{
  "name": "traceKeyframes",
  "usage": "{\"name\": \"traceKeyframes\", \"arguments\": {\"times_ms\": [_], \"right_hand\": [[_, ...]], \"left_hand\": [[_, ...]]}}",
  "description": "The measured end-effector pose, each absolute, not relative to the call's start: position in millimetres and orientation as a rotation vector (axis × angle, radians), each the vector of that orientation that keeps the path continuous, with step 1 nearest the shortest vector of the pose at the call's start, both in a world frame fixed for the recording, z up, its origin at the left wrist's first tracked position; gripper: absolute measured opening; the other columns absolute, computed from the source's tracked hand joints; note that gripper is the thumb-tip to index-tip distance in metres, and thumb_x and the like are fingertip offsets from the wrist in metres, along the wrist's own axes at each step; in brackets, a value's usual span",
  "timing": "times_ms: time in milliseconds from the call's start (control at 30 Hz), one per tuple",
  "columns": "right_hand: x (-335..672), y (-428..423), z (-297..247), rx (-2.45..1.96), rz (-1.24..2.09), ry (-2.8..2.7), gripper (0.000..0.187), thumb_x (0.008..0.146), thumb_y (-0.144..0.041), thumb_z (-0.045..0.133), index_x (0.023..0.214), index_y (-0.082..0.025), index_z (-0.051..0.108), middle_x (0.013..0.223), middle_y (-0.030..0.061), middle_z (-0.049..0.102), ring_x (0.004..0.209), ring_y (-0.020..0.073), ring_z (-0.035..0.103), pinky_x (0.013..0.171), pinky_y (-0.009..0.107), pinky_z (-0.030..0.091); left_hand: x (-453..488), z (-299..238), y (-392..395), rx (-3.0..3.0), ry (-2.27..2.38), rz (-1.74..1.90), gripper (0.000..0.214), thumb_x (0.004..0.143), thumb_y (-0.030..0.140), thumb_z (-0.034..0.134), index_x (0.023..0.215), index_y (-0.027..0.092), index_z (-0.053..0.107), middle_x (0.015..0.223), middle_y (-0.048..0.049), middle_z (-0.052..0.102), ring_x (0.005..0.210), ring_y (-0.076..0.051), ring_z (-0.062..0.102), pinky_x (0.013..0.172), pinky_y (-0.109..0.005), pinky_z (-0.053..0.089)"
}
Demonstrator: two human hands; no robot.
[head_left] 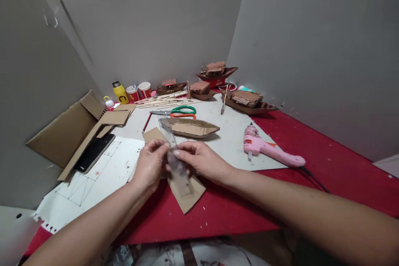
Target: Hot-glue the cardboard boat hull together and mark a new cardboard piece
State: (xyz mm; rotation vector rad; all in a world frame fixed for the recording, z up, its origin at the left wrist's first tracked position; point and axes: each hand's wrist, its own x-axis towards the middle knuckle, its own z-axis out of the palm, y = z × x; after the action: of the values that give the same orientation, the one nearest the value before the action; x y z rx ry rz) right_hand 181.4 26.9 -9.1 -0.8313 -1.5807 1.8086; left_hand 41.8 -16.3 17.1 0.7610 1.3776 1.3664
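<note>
A clear plastic ruler (pixel 184 179) slants between my hands over a strip of brown cardboard (pixel 186 203). My left hand (pixel 151 164) pinches the ruler's left edge between thumb and fingers. From the other side, my right hand (pixel 201 158) grips it with its thumb on top. Whether the fingers underneath also hold the cardboard strip is hidden. Just beyond the ruler lies an open cardboard boat hull (pixel 195 128). Scissors (pixel 183 111) with green and orange handles rest behind that hull, and a pencil (pixel 146 123) lies left of them.
To the right sits a pink glue gun (pixel 264 147) with its cord. Several finished model boats (pixel 246 102), thin sticks (pixel 168 102), paper cups (pixel 144 90) and a yellow bottle (pixel 120 92) line the back. Leftward are a phone (pixel 93 156), drawn-on paper (pixel 77 191) and cardboard pieces (pixel 68 129).
</note>
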Motion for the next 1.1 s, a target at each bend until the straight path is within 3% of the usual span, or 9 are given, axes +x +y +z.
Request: {"name": "traceKeyframes", "arguments": {"times_ms": [133,267,367,467,600,733,900,1000,1100], "right_hand": [[185,33,-9,-0.872,1.944,-1.443,0.033,0.067,-0.042,0.077,0.079,-0.015,0.064,0.062,-0.0023,0.063,0.051,0.0087,0.053,0.050,0.021,0.041],[185,39,-6,-1.046,1.873,-1.383,0.026,0.071,-0.021,0.074,0.095,-0.014,0.065,0.066,-0.0027,0.065,0.056,0.0103,0.058,0.055,0.022,0.043],[177,41,-5,-1.126,1.814,-1.476,0.040,0.079,-0.013,0.065,0.118,-0.012,0.058,0.053,-0.0081,0.055,0.044,0.0082,0.050,0.044,0.019,0.037],[167,42,-4,-1.128,1.787,-1.583,0.050,0.082,-0.010,0.059,0.131,-0.010,0.049,0.050,-0.0098,0.051,0.041,0.0084,0.049,0.039,0.019,0.035],[155,45,-4,-1.145,1.756,-1.669,0.048,0.083,-0.007,0.057,0.131,-0.010,0.049,0.049,-0.0092,0.052,0.042,0.0084,0.051,0.041,0.018,0.038],[149,48,-7,-1.156,1.683,-1.799,0.051,0.084,-0.010,0.056,0.135,-0.010,0.046,0.050,-0.0093,0.050,0.042,0.0093,0.051,0.041,0.019,0.035],[150,55,-11,-1.105,1.265,-2.194,0.038,0.085,-0.020,0.057,0.122,-0.011,0.060,0.060,-0.0013,0.061,0.052,0.0131,0.055,0.048,0.023,0.036],[153,56,-9,-1.039,0.942,-2.421,0.036,0.083,-0.023,0.058,0.117,-0.014,0.065,0.083,0.0079,0.072,0.070,0.0190,0.063,0.062,0.027,0.044],[155,55,-5,-1.047,0.771,-2.550,0.039,0.084,-0.027,0.058,0.121,-0.016,0.064,0.099,0.0119,0.074,0.085,0.0239,0.067,0.072,0.029,0.046]], "left_hand": [[33,16,-23,0.798,1.393,1.149,0.033,0.068,0.042,0.072,0.067,0.019,0.049,0.052,0.0035,0.056,0.044,-0.011,0.054,0.046,-0.024,0.048],[0,14,-19,1.181,1.627,1.355,0.023,0.080,0.037,0.063,0.068,0.018,0.055,0.054,0.0034,0.058,0.050,-0.010,0.054,0.054,-0.021,0.045],[-23,9,-12,1.581,1.792,1.370,0.019,0.084,0.035,0.058,0.078,0.018,0.065,0.073,-0.0012,0.068,0.071,-0.015,0.063,0.070,-0.024,0.048],[-35,0,-6,1.885,1.848,1.232,0.028,0.091,0.037,0.051,0.102,0.020,0.070,0.104,-0.0072,0.073,0.098,-0.021,0.066,0.090,-0.031,0.049],[-35,-11,-4,2.239,1.800,0.927,0.044,0.094,0.038,0.043,0.124,0.012,0.062,0.133,-0.0172,0.061,0.126,-0.027,0.054,0.106,-0.042,0.041],[-30,-20,-7,2.422,1.738,0.527,0.060,0.096,0.045,0.038,0.140,0.007,0.047,0.148,-0.0219,0.042,0.138,-0.032,0.039,0.111,-0.049,0.035],[-28,-24,-8,2.467,1.765,0.326,0.066,0.095,0.052,0.035,0.145,0.008,0.041,0.151,-0.0212,0.038,0.140,-0.035,0.036,0.112,-0.052,0.033],[-28,-24,-7,2.489,1.769,0.299,0.067,0.095,0.052,0.035,0.145,0.008,0.041,0.150,-0.0215,0.040,0.138,-0.037,0.037,0.110,-0.054,0.035],[-27,-24,-7,2.508,1.778,0.295,0.067,0.094,0.053,0.036,0.143,0.008,0.044,0.148,-0.0219,0.043,0.137,-0.037,0.039,0.109,-0.054,0.036]]}}
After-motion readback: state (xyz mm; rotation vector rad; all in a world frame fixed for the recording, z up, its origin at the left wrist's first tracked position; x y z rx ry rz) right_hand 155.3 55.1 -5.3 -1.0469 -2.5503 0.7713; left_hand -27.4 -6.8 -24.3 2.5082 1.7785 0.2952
